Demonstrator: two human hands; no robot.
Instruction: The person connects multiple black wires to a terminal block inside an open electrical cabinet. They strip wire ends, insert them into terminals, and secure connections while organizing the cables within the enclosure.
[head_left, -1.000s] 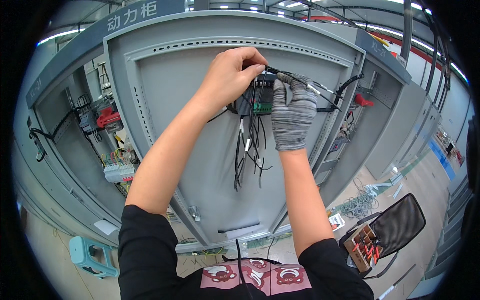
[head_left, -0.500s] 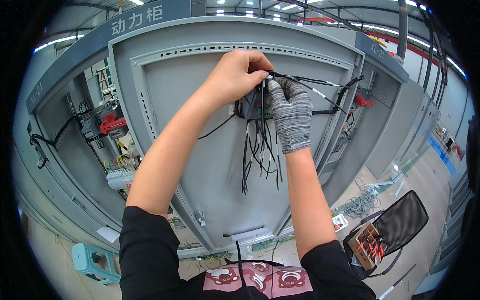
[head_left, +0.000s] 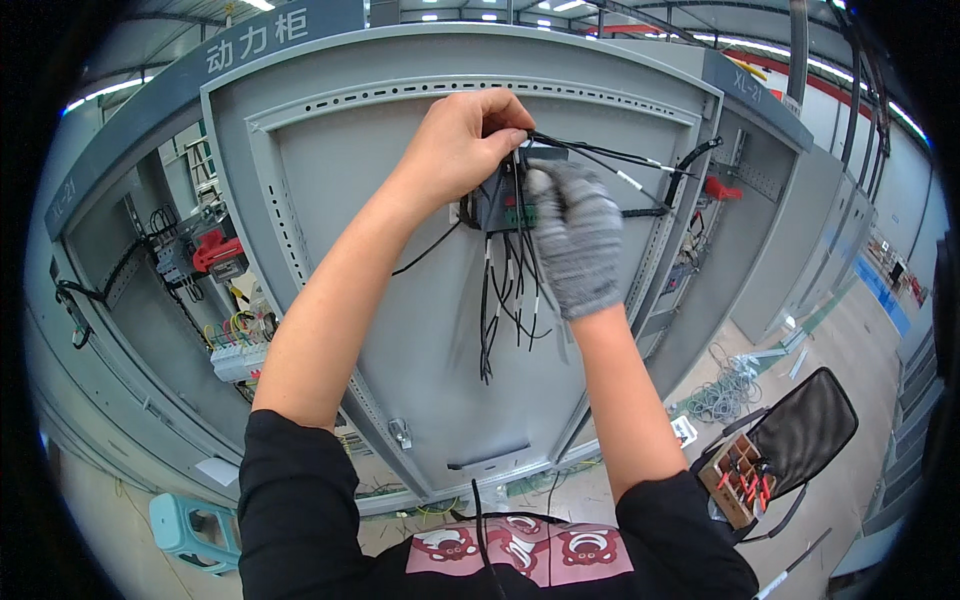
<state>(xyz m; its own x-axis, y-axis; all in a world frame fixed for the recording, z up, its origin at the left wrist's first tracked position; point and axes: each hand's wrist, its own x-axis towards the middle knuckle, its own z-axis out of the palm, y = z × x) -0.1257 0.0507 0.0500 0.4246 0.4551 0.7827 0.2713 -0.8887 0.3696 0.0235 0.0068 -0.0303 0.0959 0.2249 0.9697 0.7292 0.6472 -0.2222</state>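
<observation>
A grey cabinet panel point(head_left: 400, 150) faces me, with a small dark device point(head_left: 490, 210) with a green terminal strip fixed on it. Thin black wires point(head_left: 520, 200) with white marker sleeves hang in front of the device, and others run off to the right. At the device's top edge, my bare left hand point(head_left: 470, 140) pinches black wires between thumb and fingertips. My right hand point(head_left: 580, 235), in a grey knit glove, is at the device's right side beside the hanging wires. Its fingers are curled together and slightly blurred; what is between them is hidden.
Open cabinets stand on both sides, with a red switch handle point(head_left: 215, 250) in the left one. A teal stool point(head_left: 195, 530) is at lower left. At lower right, a black chair point(head_left: 810, 430) carries a wooden tool box point(head_left: 735, 485); coiled grey cable point(head_left: 725, 390) lies behind it.
My right hand has moved slightly down from the wires' upper ends, away from my left fingertips. My left hand keeps its pinch. The whole view has shifted slightly.
</observation>
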